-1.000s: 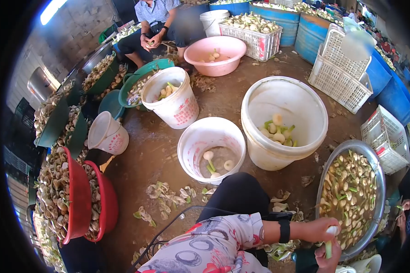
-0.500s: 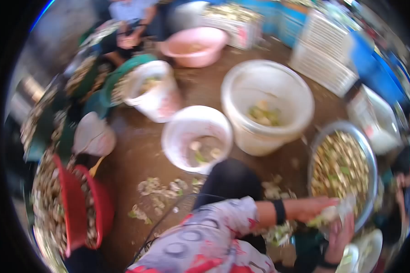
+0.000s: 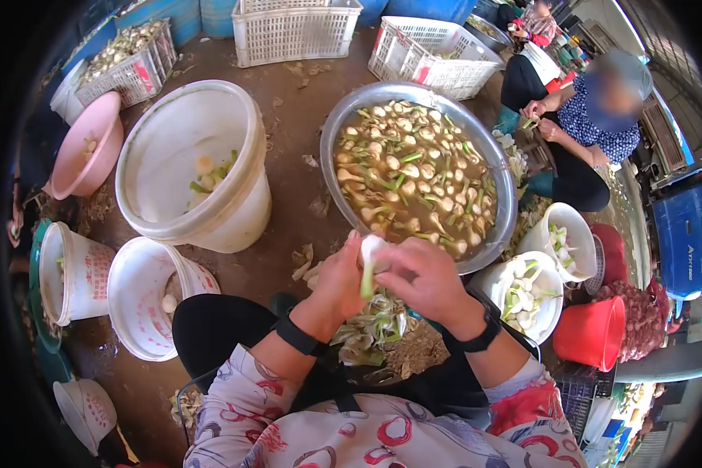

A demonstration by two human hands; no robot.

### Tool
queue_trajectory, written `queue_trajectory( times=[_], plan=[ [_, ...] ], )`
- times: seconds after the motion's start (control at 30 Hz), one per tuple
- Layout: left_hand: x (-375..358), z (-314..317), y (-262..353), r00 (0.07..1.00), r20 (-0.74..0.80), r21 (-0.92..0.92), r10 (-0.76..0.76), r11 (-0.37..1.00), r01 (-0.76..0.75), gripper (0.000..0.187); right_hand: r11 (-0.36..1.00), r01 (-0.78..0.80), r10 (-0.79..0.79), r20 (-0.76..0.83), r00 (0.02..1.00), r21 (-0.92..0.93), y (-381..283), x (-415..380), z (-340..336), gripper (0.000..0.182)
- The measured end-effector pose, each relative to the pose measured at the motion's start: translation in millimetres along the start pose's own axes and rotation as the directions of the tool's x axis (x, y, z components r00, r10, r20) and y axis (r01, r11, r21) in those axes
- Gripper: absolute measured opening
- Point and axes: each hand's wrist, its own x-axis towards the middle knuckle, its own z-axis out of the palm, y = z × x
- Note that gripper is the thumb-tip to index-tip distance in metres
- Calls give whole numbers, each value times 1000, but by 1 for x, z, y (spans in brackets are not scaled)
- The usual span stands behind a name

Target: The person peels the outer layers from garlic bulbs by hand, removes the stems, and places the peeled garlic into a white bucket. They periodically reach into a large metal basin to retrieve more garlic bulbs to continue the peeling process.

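A peeled white garlic bulb (image 3: 370, 251) with a short green stem is between my hands, in front of my lap. My left hand (image 3: 337, 274) grips it from the left, thumb along the bulb. From the right, my right hand (image 3: 427, 279) closes its fingers on it; the fingertips are partly hidden. Just beyond my hands sits a wide metal basin (image 3: 329, 168) of brownish water, filled with garlic bulbs and cut stems. Below my hands lies a heap of peeled garlic skins and leaves (image 3: 370, 331).
A large white tub (image 3: 249, 204) and a white bucket (image 3: 144, 312) stand at left. To the right are a white bucket of garlic (image 3: 558, 300), a red bucket (image 3: 593, 334) and a seated co-worker (image 3: 600, 117) handling a stem. Plastic crates (image 3: 292, 35) line the back.
The view has swung right and become sharp. My hands, blurred at the basin's near edge before, now appear centred in front of me, still together around a pale bulb.
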Motion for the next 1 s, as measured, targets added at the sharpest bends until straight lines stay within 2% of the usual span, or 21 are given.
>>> queue_trajectory(
  times=[0.03,0.2,0.3,0.33,0.37,0.4,0.43,0.47,0.5,0.53,0.6,0.63,0.67,0.7,0.73,0.8,0.83,0.87,0.9,0.93,1.0],
  plan=[
    [3,-1,-3,999,2,-23,-42,999,42,39,992,122,-120,56,991,-25,6,3,3,30],
    [5,-6,-4,995,-87,-26,53,998,-55,31,949,282,-286,-7,958,-141,8,11,17,15],
    [16,-6,-8,999,-47,-103,5,995,-10,32,972,165,-169,-6,986,-166,37,19,20,12],
    [16,1,-5,979,-205,19,-4,1000,8,31,978,-190,192,24,981,-87,60,27,20,14],
    [16,6,-5,935,-355,140,7,989,46,32,851,-524,524,80,848,-21,71,30,17,16],
    [16,4,-7,938,-347,143,-11,988,65,32,841,-540,540,67,839,-23,72,25,20,16],
    [18,1,-8,965,-189,490,179,869,-65,33,901,-432,430,51,902,36,67,24,23,19],
    [19,-5,-12,953,22,744,302,632,-217,35,943,-320,318,38,947,93,66,23,27,22],
    [27,-20,-17,924,145,870,355,399,-290,30,887,-305,239,222,945,347,72,22,30,23],
    [32,-27,-19,931,149,869,334,405,-285,30,882,-322,260,215,941,344,83,24,25,23],
    [39,-36,-21,970,-162,820,179,572,31,27,578,-573,311,493,813,581,118,39,7,24],
    [38,-27,-14,966,-249,656,68,746,116,21,837,-457,377,290,880,301,157,41,-3,23],
    [36,-22,-10,967,-248,654,65,747,118,21,940,-334,338,77,938,-66,206,32,-9,22],
    [35,-18,-8,966,-250,605,71,790,98,23,767,-433,545,125,829,-473,259,10,-2,22],
    [38,-17,-9,965,-251,553,82,830,73,26,455,-395,723,72,687,-798,305,-8,5,23],
    [47,-19,-13,960,-264,491,87,869,56,23,512,-92,665,327,672,-854,343,-40,19,25],
    [50,-20,-16,955,-280,430,95,902,36,20,518,-86,660,334,674,-851,353,-48,34,25],
    [51,-22,-20,949,-300,368,93,929,25,17,511,-258,543,75,836,-820,356,-59,52,21],
    [53,-26,-20,972,-216,357,94,934,-11,15,538,-421,403,-216,889,-730,364,-67,69,19],
    [54,-25,-22,969,-228,364,90,931,-1,15,546,-426,412,-212,886,-721,358,-59,65,19],
    [60,-20,-25,961,-241,506,137,863,4,13,745,-407,594,249,765,-528,312,-12,27,30]
  ],
)
